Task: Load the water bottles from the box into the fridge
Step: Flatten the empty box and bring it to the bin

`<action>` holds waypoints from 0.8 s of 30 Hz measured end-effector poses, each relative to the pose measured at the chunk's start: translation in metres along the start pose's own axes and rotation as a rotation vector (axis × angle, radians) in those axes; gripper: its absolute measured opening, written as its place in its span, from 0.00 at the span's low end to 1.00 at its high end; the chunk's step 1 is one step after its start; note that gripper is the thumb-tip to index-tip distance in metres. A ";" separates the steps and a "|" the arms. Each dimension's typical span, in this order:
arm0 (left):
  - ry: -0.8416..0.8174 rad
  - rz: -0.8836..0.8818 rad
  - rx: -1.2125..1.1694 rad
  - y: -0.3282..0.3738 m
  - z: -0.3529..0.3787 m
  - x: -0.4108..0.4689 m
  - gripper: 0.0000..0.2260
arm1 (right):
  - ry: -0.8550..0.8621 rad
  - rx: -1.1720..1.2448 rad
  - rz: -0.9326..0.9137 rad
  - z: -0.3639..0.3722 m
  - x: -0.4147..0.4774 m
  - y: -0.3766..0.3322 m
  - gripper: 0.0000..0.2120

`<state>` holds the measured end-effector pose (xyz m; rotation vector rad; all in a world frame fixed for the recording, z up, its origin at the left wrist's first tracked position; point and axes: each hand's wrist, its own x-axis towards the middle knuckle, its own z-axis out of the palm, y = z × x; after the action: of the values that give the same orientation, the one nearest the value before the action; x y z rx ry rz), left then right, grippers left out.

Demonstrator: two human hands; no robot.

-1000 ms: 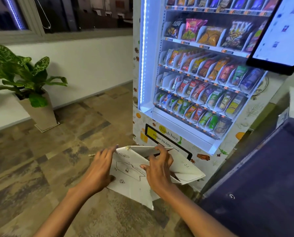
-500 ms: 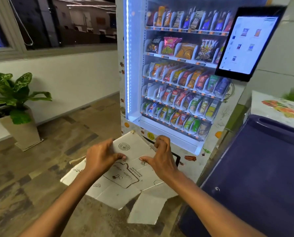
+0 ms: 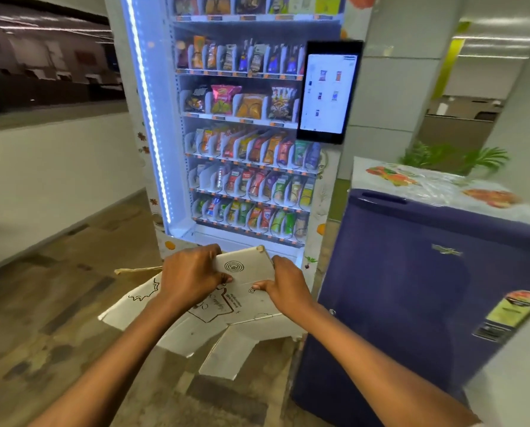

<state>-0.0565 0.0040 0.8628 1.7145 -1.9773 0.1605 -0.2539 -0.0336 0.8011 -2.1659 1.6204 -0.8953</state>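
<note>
A flattened white cardboard box (image 3: 245,306) with printed line drawings hangs in front of me, its flaps drooping toward the floor. My left hand (image 3: 193,277) grips its upper flap from the left, fingers curled over the top edge. My right hand (image 3: 285,285) grips the same flap from the right, thumb on the printed face. The small purple fridge (image 3: 411,303) stands at the right with its door closed. No water bottles are in view.
A lit snack vending machine (image 3: 245,134) with a touchscreen (image 3: 328,92) stands straight ahead, close behind the box. A patterned cover (image 3: 427,186) lies on the fridge top. Green plants (image 3: 455,157) stand behind the fridge. Tiled floor (image 3: 57,303) stretches to the left along a white wall.
The view has lifted and swung right, bringing the fridge front into sight. Both hands raised the flattened box and moved together onto its upper flap. The potted plant has left the view.
</note>
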 end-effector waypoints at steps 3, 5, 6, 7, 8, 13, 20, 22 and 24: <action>-0.079 0.053 0.038 0.027 0.002 0.006 0.16 | 0.051 0.028 0.044 -0.020 -0.017 0.015 0.20; -0.128 0.098 0.041 0.046 0.004 0.007 0.17 | 0.080 0.030 0.084 -0.035 -0.034 0.024 0.19; -0.153 0.128 0.042 0.057 0.005 0.005 0.19 | 0.098 0.028 0.099 -0.043 -0.044 0.029 0.19; -0.176 0.158 0.044 0.069 0.006 0.003 0.21 | 0.115 0.023 0.117 -0.051 -0.055 0.033 0.19; -0.191 0.184 0.041 0.082 0.006 0.000 0.24 | 0.131 0.015 0.131 -0.060 -0.067 0.038 0.19; -0.257 0.322 -0.045 0.153 0.009 -0.035 0.24 | 0.219 -0.034 0.197 -0.108 -0.145 0.053 0.17; -0.218 0.517 -0.328 0.251 0.004 -0.121 0.12 | 0.454 -0.034 0.348 -0.164 -0.281 0.072 0.13; -0.230 0.565 -0.382 0.277 0.001 -0.144 0.11 | 0.478 -0.034 0.395 -0.180 -0.319 0.075 0.14; -0.263 0.602 -0.437 0.302 0.001 -0.163 0.12 | 0.482 -0.043 0.464 -0.200 -0.356 0.078 0.16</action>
<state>-0.3330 0.2076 0.8606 0.8738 -2.4461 -0.2875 -0.5011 0.3005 0.8011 -1.5490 2.2515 -1.2909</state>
